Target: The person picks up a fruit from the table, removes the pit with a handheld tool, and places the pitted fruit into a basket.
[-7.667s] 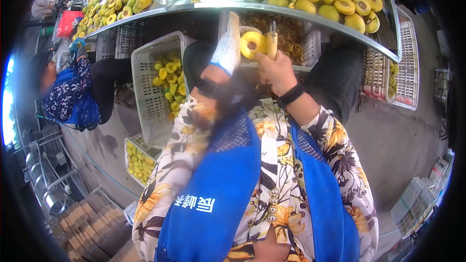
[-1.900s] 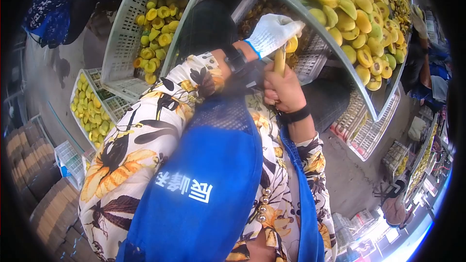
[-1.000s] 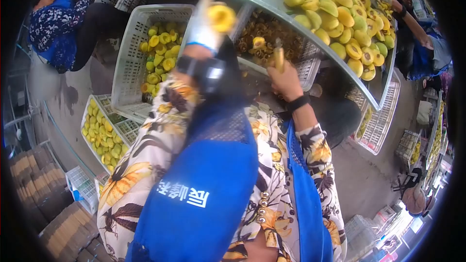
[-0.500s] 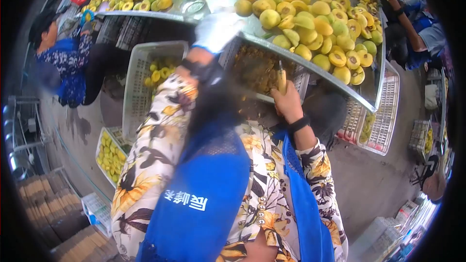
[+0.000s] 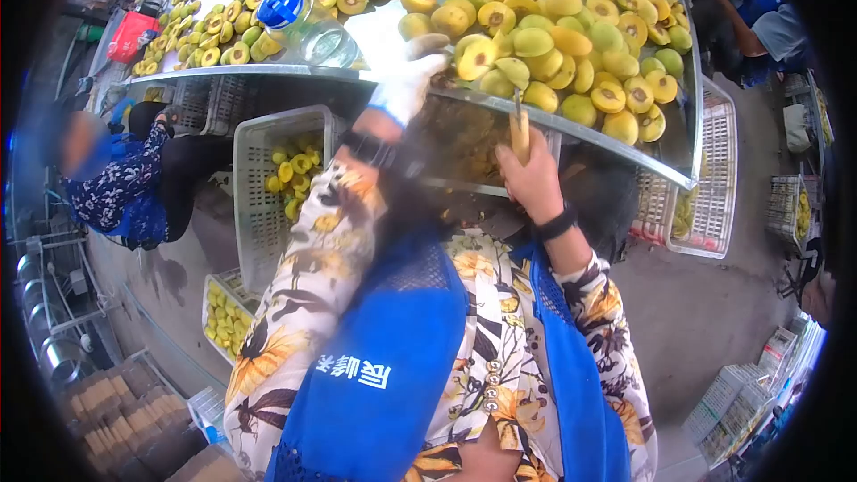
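Observation:
My left hand, in a white glove with darker fingertips, is at the metal table's front edge. Its fingers are slightly apart beside a halved yellow-green fruit, with nothing visible between them. To the right, my bare right hand is wrapped around the wooden handle of a small knife, its narrow blade pointing up at the table edge. A large pile of fruit, many pieces cut in half, covers the right part of the table.
A blue-capped clear bottle lies on the metal table. Below the edge are a crate with fruit and a container of brown matter. White crates stand right. A person sits left; a co-worker's arm is upper right.
The view has shifted, bringing more of the bottle into sight. My left hand has come closer to the fruit pile and is less blurred. My right hand still holds the knife.

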A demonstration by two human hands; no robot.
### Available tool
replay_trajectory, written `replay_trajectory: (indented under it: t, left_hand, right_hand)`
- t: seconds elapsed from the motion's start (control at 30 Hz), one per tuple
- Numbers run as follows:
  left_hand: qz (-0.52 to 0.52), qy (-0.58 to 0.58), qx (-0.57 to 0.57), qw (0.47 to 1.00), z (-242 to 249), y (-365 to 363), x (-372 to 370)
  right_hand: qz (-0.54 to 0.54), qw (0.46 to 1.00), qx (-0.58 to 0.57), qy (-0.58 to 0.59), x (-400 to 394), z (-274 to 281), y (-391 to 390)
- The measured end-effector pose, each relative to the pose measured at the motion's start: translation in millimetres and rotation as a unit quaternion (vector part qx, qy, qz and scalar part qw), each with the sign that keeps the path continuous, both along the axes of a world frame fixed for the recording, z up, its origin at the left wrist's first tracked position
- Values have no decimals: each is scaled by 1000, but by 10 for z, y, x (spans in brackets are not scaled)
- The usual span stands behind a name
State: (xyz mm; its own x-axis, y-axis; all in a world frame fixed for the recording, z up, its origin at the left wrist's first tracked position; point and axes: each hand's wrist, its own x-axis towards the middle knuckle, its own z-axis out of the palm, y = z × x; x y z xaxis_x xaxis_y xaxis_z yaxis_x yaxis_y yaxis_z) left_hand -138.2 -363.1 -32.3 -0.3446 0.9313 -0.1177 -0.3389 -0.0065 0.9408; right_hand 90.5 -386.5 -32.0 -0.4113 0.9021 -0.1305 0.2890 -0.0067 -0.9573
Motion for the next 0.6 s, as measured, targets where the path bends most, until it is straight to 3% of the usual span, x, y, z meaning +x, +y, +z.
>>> replay_trajectory:
  t: [0.1, 0.23, 0.27, 0.3, 0.37, 0.47, 0.6]
  left_hand:
    - [-40, -123, -24, 991, 201, -372, 125]
    - [0, -49, -64, 997, 88, -224, 274]
    - [-2, 57, -15, 998, -120, -128, 229]
    - [-5, 154, -39, 987, -84, -79, 233]
    - [-11, 342, -87, 936, 91, -12, 232]
    - [24, 626, -114, 771, 320, 164, 268]
    - [-31, 732, -197, 651, 53, 480, 86]
  right_hand:
    - [3, 993, 13, 115, -380, 41, 77]
    - [-12, 991, -72, 114, -702, -122, 476]
    - [-28, 991, -97, 89, -686, -130, 612]
    - [-42, 990, -122, 64, -656, -116, 700]
    - [-55, 983, -155, 81, -467, 139, 699]
    - [-61, 988, -121, 72, -86, 140, 728]
    - [-80, 990, -106, 40, 202, 178, 458]
